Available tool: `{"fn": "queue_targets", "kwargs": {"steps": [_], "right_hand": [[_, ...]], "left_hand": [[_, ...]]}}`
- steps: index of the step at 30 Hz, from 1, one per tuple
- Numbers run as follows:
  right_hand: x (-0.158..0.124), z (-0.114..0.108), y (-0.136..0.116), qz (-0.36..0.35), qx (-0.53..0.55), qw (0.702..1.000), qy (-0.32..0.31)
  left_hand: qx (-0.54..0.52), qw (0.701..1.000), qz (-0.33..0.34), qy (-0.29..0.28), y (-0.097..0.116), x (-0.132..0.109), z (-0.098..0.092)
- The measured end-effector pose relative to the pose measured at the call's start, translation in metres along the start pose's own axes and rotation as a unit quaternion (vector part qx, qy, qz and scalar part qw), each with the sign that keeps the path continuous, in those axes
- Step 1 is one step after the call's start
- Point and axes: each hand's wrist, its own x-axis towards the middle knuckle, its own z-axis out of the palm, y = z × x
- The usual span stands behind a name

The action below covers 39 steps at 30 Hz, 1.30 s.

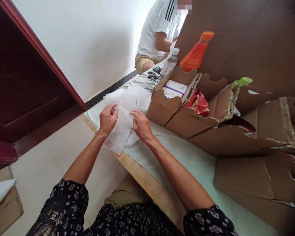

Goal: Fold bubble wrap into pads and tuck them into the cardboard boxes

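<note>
Loose sheets of clear bubble wrap (120, 131) lie in a pile on the cloth-covered table, one corner hanging over its front edge. Above the pile's left side is my left hand (108, 118), fingers loosely curled, with a gap between thumb and fingertips. My right hand (141, 124) hovers over or rests on the right side, index finger reaching inward and thumb apart from it. Nothing shows gripped in either hand; whether the fingertips touch the plastic I cannot tell.
Cardboard bins (172, 111) line the right, holding white-and-purple packs (174, 88) and a red packet (201, 104). Behind them stand a clear bottle (169, 64) and an orange bottle (193, 59). A person in a white shirt (152, 36) sits beyond. A dark red door (31, 72) is at left.
</note>
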Motion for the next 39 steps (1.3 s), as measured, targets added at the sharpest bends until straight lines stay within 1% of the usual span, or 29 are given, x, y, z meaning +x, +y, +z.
{"fn": "queue_targets", "kwargs": {"steps": [2, 5, 7, 9, 11, 13, 16, 18, 19, 20, 22, 24, 26, 28, 31, 33, 35, 37, 38, 39], "right_hand": [[0.004, -0.004, 0.005, 0.02, -0.019, 1.0, 0.009], [-0.006, -0.013, 0.015, 0.063, -0.051, 0.997, 0.016], [-0.02, -0.019, 0.019, 0.118, -0.052, 0.992, -0.005], [-0.032, -0.024, 0.018, 0.161, -0.035, 0.985, -0.044], [-0.034, -0.025, 0.013, 0.162, -0.011, 0.984, -0.074], [-0.025, -0.024, 0.005, 0.135, 0.015, 0.988, -0.079], [0.002, -0.018, -0.006, 0.098, 0.066, 0.991, -0.068], [0.018, -0.014, -0.01, 0.09, 0.046, 0.993, -0.06], [0.025, -0.013, -0.01, 0.091, 0.021, 0.994, -0.058], [0.03, -0.012, -0.01, 0.09, -0.008, 0.994, -0.054], [0.039, -0.014, -0.007, 0.074, -0.044, 0.996, -0.028], [0.05, -0.018, -0.003, 0.045, -0.057, 0.997, 0.012], [0.067, -0.021, 0.001, 0.022, -0.08, 0.996, 0.029], [0.086, -0.02, 0.004, 0.019, -0.112, 0.994, 0.001], [0.103, -0.014, 0.004, 0.019, -0.133, 0.988, -0.077], [0.099, -0.01, 0.003, -0.004, -0.119, 0.985, -0.125], [0.086, -0.011, 0.002, -0.045, -0.098, 0.98, -0.167], [0.076, -0.017, 0.003, -0.078, -0.062, 0.976, -0.194], [0.075, -0.021, 0.003, -0.081, -0.045, 0.978, -0.189], [0.077, -0.025, 0.004, -0.073, -0.037, 0.982, -0.169]], "left_hand": [[0.005, 0.999, -0.032, -0.006, -0.004, 0.002, 0.005], [0.0, 0.998, -0.063, -0.003, -0.011, 0.002, 0.015], [-0.01, 0.997, -0.075, 0.004, -0.014, -0.001, 0.02], [-0.02, 0.996, -0.087, 0.008, -0.014, -0.005, 0.021], [-0.038, 0.994, -0.098, 0.022, -0.013, -0.006, 0.016], [-0.063, 0.991, -0.101, 0.062, -0.012, 0.0, 0.007], [-0.076, 0.982, -0.093, 0.146, -0.015, 0.02, -0.007], [-0.058, 0.979, -0.092, 0.175, -0.021, 0.033, -0.01], [-0.048, 0.979, -0.094, 0.175, -0.025, 0.037, -0.008], [-0.038, 0.981, -0.094, 0.163, -0.028, 0.038, -0.005], [-0.022, 0.989, -0.084, 0.119, -0.033, 0.033, 0.003], [-0.009, 0.996, -0.057, 0.074, -0.036, 0.021, 0.012], [0.005, 0.998, -0.028, 0.047, -0.035, 0.009, 0.02], [0.017, 1.0, -0.002, 0.026, -0.03, 0.002, 0.025], [0.023, 0.998, 0.051, -0.022, -0.023, 0.0, 0.031], [0.028, 0.993, 0.093, -0.066, -0.021, 0.0, 0.033], [0.032, 0.986, 0.118, -0.112, -0.021, -0.002, 0.035], [0.034, 0.985, 0.103, -0.135, -0.023, -0.006, 0.036], [0.034, 0.987, 0.084, -0.135, -0.025, -0.008, 0.037], [0.033, 0.989, 0.065, -0.128, -0.026, -0.011, 0.038]]}}
